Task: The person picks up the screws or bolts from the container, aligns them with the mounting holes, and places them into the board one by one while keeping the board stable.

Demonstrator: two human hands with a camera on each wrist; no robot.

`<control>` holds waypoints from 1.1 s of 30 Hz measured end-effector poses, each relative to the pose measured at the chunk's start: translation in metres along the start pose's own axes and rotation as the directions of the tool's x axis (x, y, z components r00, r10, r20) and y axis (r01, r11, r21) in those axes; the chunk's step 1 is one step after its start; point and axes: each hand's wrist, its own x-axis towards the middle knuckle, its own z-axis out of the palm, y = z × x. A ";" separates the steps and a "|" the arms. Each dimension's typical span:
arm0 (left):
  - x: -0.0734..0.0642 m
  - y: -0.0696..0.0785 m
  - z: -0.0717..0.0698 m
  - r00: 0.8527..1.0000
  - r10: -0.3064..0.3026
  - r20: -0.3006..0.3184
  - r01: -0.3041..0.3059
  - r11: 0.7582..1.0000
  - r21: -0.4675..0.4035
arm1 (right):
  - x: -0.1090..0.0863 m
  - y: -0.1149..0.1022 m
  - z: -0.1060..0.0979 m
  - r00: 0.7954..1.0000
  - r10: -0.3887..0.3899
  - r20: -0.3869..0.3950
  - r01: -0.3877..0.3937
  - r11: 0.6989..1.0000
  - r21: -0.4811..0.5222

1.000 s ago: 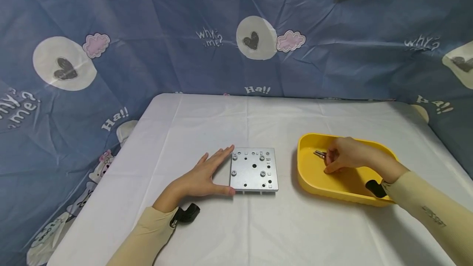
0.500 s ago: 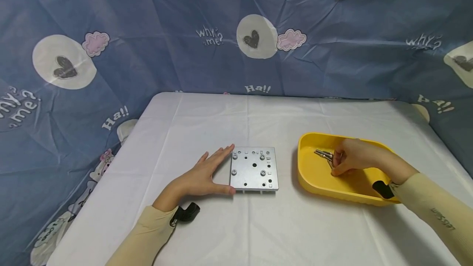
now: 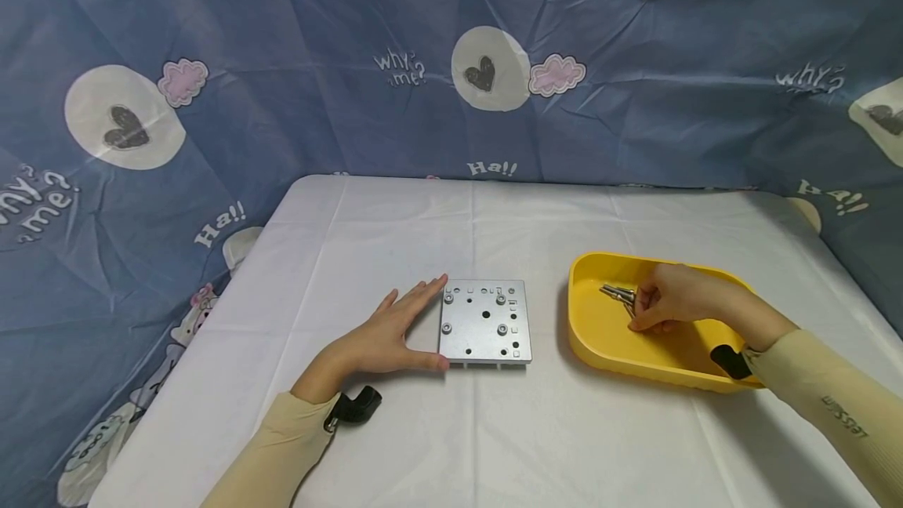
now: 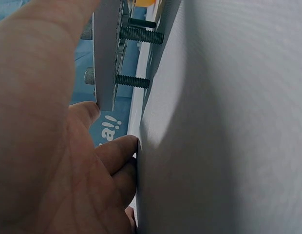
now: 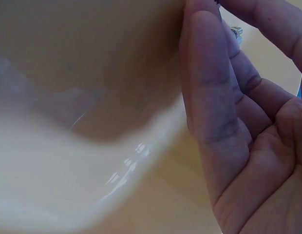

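A square silver metal plate with holes lies in the middle of the table, raised on screws. Several socket-head screws sit in it, and threaded shanks stick out below in the left wrist view. My left hand spreads along the plate's left edge, its thumb and index finger touching the corners. My right hand reaches into the yellow tray, its fingertips pinched at a small screw, mostly hidden. Beside those fingertips lie loose metal screws. In the right wrist view only a dark bit shows between thumb and finger.
A white cloth covers the table. Behind it hangs a blue printed curtain. The tray's raised rim surrounds the right hand. Black wrist cameras are strapped on both wrists.
The right hand has shifted slightly right in the tray, uncovering more of the loose screws, and has barely moved over the last half second. The left hand and plate stay put.
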 end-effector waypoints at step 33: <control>0.001 -0.002 0.000 1.000 0.002 -0.005 -0.002 1.000 0.014 | 0.001 0.007 -0.002 1.000 -0.010 0.020 0.009 0.998 0.065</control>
